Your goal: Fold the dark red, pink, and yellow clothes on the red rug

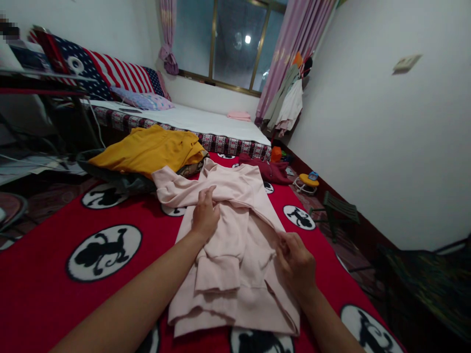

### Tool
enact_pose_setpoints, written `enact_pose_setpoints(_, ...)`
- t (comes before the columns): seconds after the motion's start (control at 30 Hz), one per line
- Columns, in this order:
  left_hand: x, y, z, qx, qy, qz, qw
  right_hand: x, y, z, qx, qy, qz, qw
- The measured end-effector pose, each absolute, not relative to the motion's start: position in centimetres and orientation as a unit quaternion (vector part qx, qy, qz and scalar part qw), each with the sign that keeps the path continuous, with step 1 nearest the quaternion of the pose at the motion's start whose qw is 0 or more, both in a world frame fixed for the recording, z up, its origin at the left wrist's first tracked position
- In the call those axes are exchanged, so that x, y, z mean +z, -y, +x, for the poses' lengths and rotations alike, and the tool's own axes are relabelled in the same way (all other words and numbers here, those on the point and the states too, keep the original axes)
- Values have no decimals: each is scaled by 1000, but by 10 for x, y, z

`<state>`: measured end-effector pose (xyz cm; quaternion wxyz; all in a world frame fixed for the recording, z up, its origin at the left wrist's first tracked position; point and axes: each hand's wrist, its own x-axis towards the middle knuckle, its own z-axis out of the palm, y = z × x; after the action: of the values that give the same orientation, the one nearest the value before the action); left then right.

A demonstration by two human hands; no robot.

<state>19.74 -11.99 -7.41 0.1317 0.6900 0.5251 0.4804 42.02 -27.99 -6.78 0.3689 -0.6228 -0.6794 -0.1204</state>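
Observation:
A pale pink sweatshirt (235, 255) lies spread on a red blanket (44, 294) printed with black-and-white cartoon circles. Its sleeves are folded in across the body. My left hand (205, 214) rests on the upper middle of the sweatshirt, fingers pressed on the sleeve that crosses the chest. My right hand (296, 262) pinches the right edge of the garment, fingers closed on the fabric.
A mustard yellow garment (147, 149) lies heaped on grey clothes behind the sweatshirt, and a dark red garment (270, 171) sits to its right. Further back is a bed (206, 122) with pillows, a window, hanging clothes (289, 103), a small green stool (338, 208) and a yellow toy (308, 180).

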Motion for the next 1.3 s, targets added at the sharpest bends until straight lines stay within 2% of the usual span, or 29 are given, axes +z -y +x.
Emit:
enact_pose_setpoints(0.13, -77, 114, 196, 434, -552, 700, 131, -60, 265, 421, -113, 605, -764, 194)
enact_pose_setpoints(0.2, -79, 111, 195, 423, -558, 702, 133, -53, 256, 421, -112, 595, -788, 112)
enact_pose_setpoints(0.3, -79, 102, 191, 408, -557, 714, 118, -42, 245, 423, -134, 611, -780, 38)
enact_pose_setpoints(0.37, -74, 92, 188, 387, -546, 734, 113, -33, 238, 427, -146, 620, -770, 23)
enact_pose_setpoints(0.47, -51, 68, 180, 376, -511, 761, 136, -12, 227, 432, -138, 629, -762, 68)
enact_pose_setpoints(0.53, -26, 48, 175, 397, -492, 761, 146, 5, 217, 432, -84, 632, -756, 149)
enact_pose_setpoints(0.6, 2, 28, 171, 423, -491, 749, 138, 19, 206, 424, 38, 625, -731, 270)
enact_pose_setpoints(0.7, 35, 5, 168, 485, -500, 711, 98, 25, 190, 401, 285, 567, -632, 445)
enact_pose_setpoints(0.77, 39, 2, 167, 511, -502, 694, 72, 17, 185, 385, 410, 532, -560, 485)
enact_pose_setpoints(0.83, 28, 10, 166, 499, -494, 708, 73, 6, 189, 373, 443, 543, -529, 479)
enact_pose_setpoints(0.93, -5, 37, 161, 463, -475, 743, 92, -5, 214, 367, 322, 637, -541, 444)
enact_pose_setpoints(1.0, -28, 59, 157, 440, -459, 763, 115, -4, 241, 365, 217, 720, -532, 388)
enact_pose_setpoints(1.2, -56, 110, 153, 305, -438, 823, 192, -3, 312, 346, 10, 900, -423, 107)
enact_pose_setpoints(1.3, -54, 126, 162, 274, -440, 818, 250, -12, 310, 355, -59, 883, -458, 89)
